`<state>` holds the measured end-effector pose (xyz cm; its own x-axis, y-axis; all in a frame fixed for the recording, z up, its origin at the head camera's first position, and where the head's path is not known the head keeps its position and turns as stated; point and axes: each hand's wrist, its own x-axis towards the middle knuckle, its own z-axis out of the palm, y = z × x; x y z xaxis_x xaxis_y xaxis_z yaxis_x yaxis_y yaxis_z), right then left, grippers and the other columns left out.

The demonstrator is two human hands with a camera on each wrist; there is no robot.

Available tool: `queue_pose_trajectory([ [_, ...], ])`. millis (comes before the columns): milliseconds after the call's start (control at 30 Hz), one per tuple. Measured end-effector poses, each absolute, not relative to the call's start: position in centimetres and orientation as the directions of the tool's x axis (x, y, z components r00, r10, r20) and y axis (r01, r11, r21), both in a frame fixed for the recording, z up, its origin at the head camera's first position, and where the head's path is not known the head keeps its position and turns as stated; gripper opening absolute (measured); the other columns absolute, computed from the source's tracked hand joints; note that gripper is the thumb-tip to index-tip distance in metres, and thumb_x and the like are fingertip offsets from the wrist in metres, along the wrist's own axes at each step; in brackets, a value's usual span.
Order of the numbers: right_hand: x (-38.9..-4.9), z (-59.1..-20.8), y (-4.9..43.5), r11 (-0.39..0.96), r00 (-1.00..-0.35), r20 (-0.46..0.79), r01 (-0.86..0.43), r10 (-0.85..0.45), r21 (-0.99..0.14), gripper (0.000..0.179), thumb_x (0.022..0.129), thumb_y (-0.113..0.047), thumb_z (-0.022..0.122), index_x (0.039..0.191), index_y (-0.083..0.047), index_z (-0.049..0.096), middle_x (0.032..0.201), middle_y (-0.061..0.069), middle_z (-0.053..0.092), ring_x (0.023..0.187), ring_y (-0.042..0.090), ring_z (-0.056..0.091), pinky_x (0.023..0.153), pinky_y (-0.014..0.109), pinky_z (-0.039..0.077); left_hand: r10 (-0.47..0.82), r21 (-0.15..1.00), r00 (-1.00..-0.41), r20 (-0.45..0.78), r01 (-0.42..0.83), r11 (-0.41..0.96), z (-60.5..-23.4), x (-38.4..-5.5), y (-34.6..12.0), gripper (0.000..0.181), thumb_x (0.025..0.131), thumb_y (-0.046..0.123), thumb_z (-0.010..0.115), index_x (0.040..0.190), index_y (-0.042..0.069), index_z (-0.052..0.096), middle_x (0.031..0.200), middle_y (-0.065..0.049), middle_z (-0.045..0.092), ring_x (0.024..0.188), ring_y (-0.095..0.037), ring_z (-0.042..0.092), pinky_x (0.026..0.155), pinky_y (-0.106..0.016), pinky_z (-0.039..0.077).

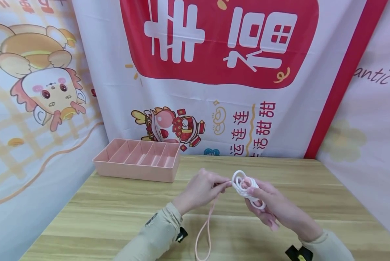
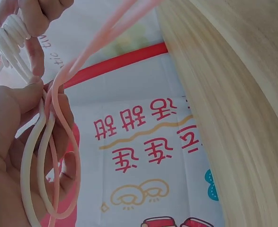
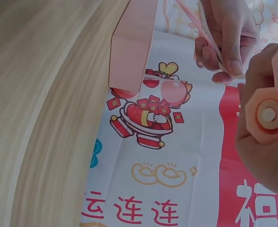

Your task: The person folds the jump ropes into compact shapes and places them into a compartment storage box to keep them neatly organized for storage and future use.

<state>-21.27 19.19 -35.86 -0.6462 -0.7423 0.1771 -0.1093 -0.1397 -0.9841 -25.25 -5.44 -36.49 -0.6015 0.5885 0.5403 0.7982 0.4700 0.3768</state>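
Observation:
A skipping rope is held in both hands: its white cord (image 1: 253, 182) is wound in a coil around the pink handles (image 3: 266, 116). My right hand (image 1: 278, 204) grips the handles and the coil, thumb on top. To its left, my left hand (image 1: 199, 190) pinches the cord between thumb and fingertips, close to the coil. From the left hand a pink cord loop (image 1: 208, 226) hangs over the table. In the left wrist view, white and pink strands cross the palm. The right wrist view shows the round handle ends side by side, with most of the coil hidden.
A pink divided tray (image 1: 134, 172) with several compartments stands at the table's back left. The wooden table (image 1: 312, 188) ends against a printed cloth backdrop (image 1: 195, 94), with more printed cloth at both sides.

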Motion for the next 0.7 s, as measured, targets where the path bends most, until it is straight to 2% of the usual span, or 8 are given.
queue_pose_trajectory([
  [100, -21.34, -35.92, 19.28, -0.104, -0.644, 0.137, -0.090, -0.753, -0.991, 0.030, 0.110, -0.017, 0.031, 0.127, 0.006, 0.038, 0.064, 0.014, 0.044, 0.034, 0.020, 0.033, 0.021, 0.038, 0.026, 0.592, 0.280, -0.581, 0.558, 0.804, 0.525, -36.55, -25.26, -5.43, 0.016, 0.095, 0.026, 0.068, 0.104, 0.018, 0.078, 0.072, 0.014, 0.067, 0.063, 0.006, 0.052, 0.071, -0.022, 0.045],
  [133, -21.38, -35.95, 19.35, -0.104, -0.637, 0.136, -0.089, -0.759, -0.991, 0.030, 0.110, -0.017, 0.030, 0.128, 0.006, 0.038, 0.064, 0.017, 0.042, 0.034, 0.022, 0.032, 0.022, 0.039, 0.025, 0.594, 0.245, -0.574, 0.563, 0.803, 0.544, -36.58, -25.24, -5.41, 0.016, 0.095, 0.027, 0.068, 0.104, 0.018, 0.078, 0.075, 0.014, 0.068, 0.065, 0.005, 0.054, 0.075, -0.024, 0.046],
  [267, -21.41, -36.04, 19.46, -0.051, -0.636, 0.097, -0.091, -0.766, -0.995, 0.031, 0.110, -0.019, 0.033, 0.125, 0.007, 0.041, 0.064, 0.021, 0.038, 0.035, 0.022, 0.034, 0.022, 0.042, 0.023, 0.608, 0.118, -0.535, 0.587, 0.799, 0.589, -36.59, -25.02, -5.40, 0.017, 0.093, 0.027, 0.071, 0.106, 0.018, 0.078, 0.087, 0.009, 0.073, 0.075, -0.003, 0.064, 0.078, -0.026, 0.050],
  [433, -21.22, -36.02, 19.31, 0.015, -0.641, 0.058, -0.108, -0.765, -0.994, 0.029, 0.109, -0.019, 0.037, 0.116, 0.008, 0.043, 0.063, 0.014, 0.044, 0.035, 0.015, 0.040, 0.022, 0.038, 0.025, 0.636, -0.012, -0.468, 0.613, 0.800, 0.600, -36.40, -24.70, -5.46, 0.018, 0.089, 0.026, 0.075, 0.105, 0.018, 0.078, 0.091, 0.004, 0.073, 0.078, -0.011, 0.068, 0.074, -0.028, 0.052],
  [533, -20.95, -35.95, 19.19, 0.090, -0.679, 0.024, -0.132, -0.734, -0.987, 0.030, 0.107, -0.021, 0.043, 0.121, 0.006, 0.045, 0.066, 0.007, 0.049, 0.037, 0.010, 0.042, 0.024, 0.032, 0.030, 0.654, -0.073, -0.444, 0.612, 0.792, 0.606, -36.22, -24.57, -5.43, 0.017, 0.088, 0.025, 0.076, 0.104, 0.020, 0.078, 0.087, 0.005, 0.073, 0.072, -0.010, 0.066, 0.066, -0.024, 0.052],
  [700, -20.49, -35.88, 18.83, 0.260, -0.751, -0.021, -0.203, -0.660, -0.944, 0.034, 0.104, -0.028, 0.052, 0.130, -0.007, 0.049, 0.064, 0.003, 0.052, 0.037, 0.010, 0.042, 0.029, 0.024, 0.034, 0.684, -0.119, -0.430, 0.590, 0.791, 0.600, -36.09, -24.51, -5.42, 0.014, 0.089, 0.023, 0.075, 0.102, 0.021, 0.077, 0.084, 0.007, 0.071, 0.064, -0.006, 0.062, 0.053, -0.016, 0.044],
])
